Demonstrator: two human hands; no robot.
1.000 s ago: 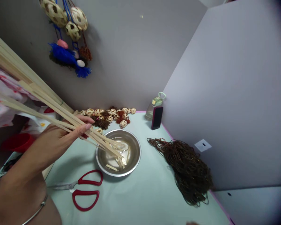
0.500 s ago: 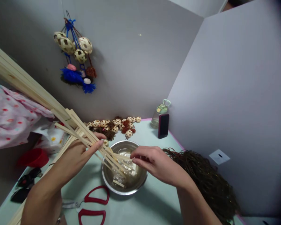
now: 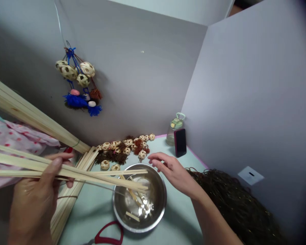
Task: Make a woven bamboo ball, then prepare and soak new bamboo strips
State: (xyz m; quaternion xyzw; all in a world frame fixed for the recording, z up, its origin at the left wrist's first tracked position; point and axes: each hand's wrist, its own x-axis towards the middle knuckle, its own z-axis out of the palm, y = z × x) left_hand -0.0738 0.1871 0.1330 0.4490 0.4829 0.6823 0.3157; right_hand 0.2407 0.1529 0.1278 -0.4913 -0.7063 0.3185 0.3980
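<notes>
My left hand [image 3: 38, 194] is closed round a bundle of long, pale bamboo strips [image 3: 91, 174]. Their tips reach out over a round metal bowl [image 3: 161, 212] of water. Inside the bowl, a few loose strips and a short cut piece [image 3: 132, 216] lie in the water. My right hand [image 3: 172, 175] hovers by the bowl's upper right rim, fingers apart and nothing in them. Left of the bowl, more strips [image 3: 63, 207] rest on the table, tied with a band. Red-handled scissors [image 3: 108, 234] lie below the bowl, partly out of view.
Woven balls with tassels [image 3: 114, 146] line the wall, and others [image 3: 73, 71] hang above. A bottle [image 3: 171, 136] and a phone [image 3: 180, 143] stand at the back right. Dark cord [image 3: 234, 200] is heaped at right. Tall bamboo strips [image 3: 35, 112] lean at left beside spotted cloth [image 3: 22, 134].
My left hand has moved left and down with the strips, which now lie flatter and have lifted out of the water. My right hand has let go of the strip ends. The view has shifted.
</notes>
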